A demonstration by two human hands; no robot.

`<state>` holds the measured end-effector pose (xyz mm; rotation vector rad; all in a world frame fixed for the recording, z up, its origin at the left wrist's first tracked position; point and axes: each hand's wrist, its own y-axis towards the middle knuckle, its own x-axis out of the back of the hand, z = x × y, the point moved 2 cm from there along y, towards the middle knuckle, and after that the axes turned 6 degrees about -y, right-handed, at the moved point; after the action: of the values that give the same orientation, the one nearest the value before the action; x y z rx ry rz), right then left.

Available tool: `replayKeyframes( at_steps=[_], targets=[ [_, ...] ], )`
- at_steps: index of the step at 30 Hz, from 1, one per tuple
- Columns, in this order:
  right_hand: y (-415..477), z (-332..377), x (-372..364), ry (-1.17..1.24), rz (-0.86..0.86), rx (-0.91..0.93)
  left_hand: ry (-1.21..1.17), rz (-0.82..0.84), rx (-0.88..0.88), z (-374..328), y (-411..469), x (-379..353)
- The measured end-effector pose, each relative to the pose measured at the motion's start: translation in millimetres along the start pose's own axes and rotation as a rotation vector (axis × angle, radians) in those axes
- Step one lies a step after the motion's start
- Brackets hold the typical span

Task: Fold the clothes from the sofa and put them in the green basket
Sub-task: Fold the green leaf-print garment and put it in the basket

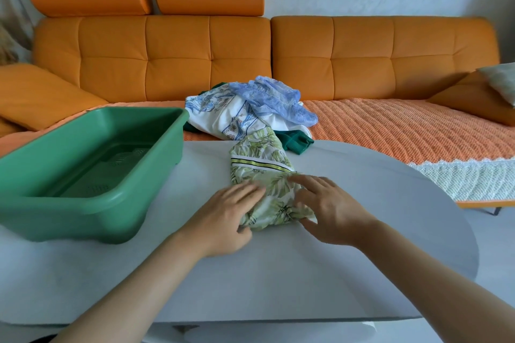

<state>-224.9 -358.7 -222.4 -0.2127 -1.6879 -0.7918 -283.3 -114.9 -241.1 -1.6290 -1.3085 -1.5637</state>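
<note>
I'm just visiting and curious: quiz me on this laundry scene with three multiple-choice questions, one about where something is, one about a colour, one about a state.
1. Where does the green basket stand?
A. on a chair
B. on the white table
C. on the floor

2. What colour is the sofa?
A. orange
B. grey
C. blue

3. What state is the green basket in?
A. heaped with folded clothes
B. empty
C. upside down

Answers:
1 B, its base rests on the tabletop.
2 A, the backrest and cushions are orange.
3 B, its bare bottom shows, and the leaf-print garment lies on the table outside it.
</note>
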Motion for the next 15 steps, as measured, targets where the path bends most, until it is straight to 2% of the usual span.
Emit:
replayKeyframes(
  at_steps=[2, 4, 7, 9, 12, 15],
  targets=[
    [4.6, 4.4, -4.5, -0.099, 0.083, 0.004, 0.038, -0.028, -0.042, -11.3, 8.0, -6.1],
    [11.2, 9.7, -7.8, -0.215, 0.142, 0.005, 0.046, 0.014, 0.006, -12.9, 17.0, -14.2],
    [14.4, 10.5, -9.7, -0.288, 0.135, -0.016, -0.001, 0.084, 0.076, -2.9, 26.9, -15.6],
    [16.0, 7.3, -9.2, -0.271, 0.092, -0.038, -0.007, 0.084, 0.078, 0.1, 30.1, -12.2],
    [21.0, 5.3, -7.6, -0.205, -0.092, -0.072, 0.052, 0.017, 0.034, -9.6, 32.5, -17.7],
    [26.6, 5.4, -9.1, -0.256, -0.122, -0.052, -0.123, -0.022, -0.032, -31.2, 38.0, -26.0]
  ],
)
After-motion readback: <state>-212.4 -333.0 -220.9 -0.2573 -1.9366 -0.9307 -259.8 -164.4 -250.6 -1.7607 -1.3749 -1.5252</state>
